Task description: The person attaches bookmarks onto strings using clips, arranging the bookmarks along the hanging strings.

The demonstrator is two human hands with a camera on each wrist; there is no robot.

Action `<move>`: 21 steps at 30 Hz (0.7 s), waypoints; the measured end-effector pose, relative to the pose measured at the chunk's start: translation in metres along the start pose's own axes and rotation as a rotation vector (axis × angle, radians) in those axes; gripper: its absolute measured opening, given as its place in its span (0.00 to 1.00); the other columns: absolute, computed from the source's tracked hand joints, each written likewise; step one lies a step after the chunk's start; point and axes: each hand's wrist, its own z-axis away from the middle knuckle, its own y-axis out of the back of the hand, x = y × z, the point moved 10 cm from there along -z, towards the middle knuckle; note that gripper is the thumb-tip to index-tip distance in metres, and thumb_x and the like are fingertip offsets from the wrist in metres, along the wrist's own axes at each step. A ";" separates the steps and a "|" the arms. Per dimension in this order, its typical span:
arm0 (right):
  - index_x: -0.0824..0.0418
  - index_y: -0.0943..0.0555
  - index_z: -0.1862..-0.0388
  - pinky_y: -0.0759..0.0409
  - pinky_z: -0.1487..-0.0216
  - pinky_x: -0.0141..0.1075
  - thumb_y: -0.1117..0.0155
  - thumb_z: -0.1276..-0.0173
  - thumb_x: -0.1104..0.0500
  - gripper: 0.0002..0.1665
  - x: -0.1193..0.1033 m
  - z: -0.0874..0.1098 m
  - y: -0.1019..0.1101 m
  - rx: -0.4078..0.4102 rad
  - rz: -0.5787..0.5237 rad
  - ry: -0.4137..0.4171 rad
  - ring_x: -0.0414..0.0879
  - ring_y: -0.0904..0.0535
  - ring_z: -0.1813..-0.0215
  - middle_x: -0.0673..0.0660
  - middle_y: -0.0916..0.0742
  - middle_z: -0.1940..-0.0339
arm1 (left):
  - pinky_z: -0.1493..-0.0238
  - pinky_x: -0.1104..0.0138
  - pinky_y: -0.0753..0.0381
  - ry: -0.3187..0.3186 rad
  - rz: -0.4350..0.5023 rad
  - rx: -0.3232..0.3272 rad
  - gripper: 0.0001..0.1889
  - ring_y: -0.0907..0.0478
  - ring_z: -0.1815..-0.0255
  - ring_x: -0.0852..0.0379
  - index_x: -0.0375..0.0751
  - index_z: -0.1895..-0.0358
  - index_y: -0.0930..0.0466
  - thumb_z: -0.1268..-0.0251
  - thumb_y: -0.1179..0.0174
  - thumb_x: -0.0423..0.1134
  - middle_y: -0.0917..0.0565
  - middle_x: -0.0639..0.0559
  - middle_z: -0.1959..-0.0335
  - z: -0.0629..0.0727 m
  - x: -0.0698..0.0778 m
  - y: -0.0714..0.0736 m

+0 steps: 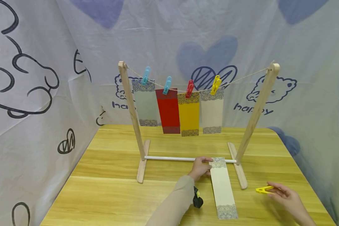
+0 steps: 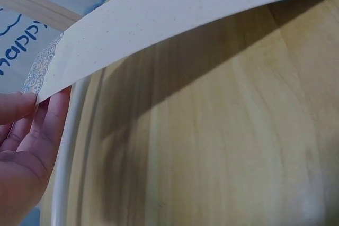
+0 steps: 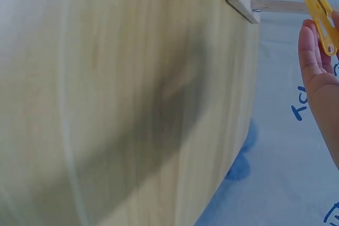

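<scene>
Between thumb and fingers, my left hand [image 1: 200, 168] pinches the upper left edge of a cream paper strip [image 1: 222, 186] with patterned bands at both ends. In the left wrist view the strip [image 2: 153, 25] is held above the table, its shadow falling below. My right hand [image 1: 287, 198], off to the right, holds a yellow clothespin [image 1: 264, 190] by one end, away from the strip. The right wrist view shows this clothespin [image 3: 320, 17] at the fingertips.
A wooden stand [image 1: 260, 110] carries a string across the back. From it hang pale, red [image 1: 168, 111], yellow [image 1: 189, 114] and white strips under blue, red and yellow clothespins [image 1: 216, 84]. A white rod [image 1: 169, 158] joins the feet. Printed cloth surrounds the wooden table [image 1: 107, 188].
</scene>
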 end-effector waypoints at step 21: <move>0.73 0.30 0.45 0.24 0.59 0.33 0.43 0.43 0.76 0.25 -0.025 -0.045 0.018 0.028 -0.212 0.214 0.44 0.22 0.52 0.56 0.20 0.48 | 0.70 0.55 0.21 -0.099 0.008 -0.086 0.11 0.29 0.81 0.60 0.32 0.60 0.21 0.47 0.45 0.20 0.23 0.51 0.66 -0.002 0.057 -0.013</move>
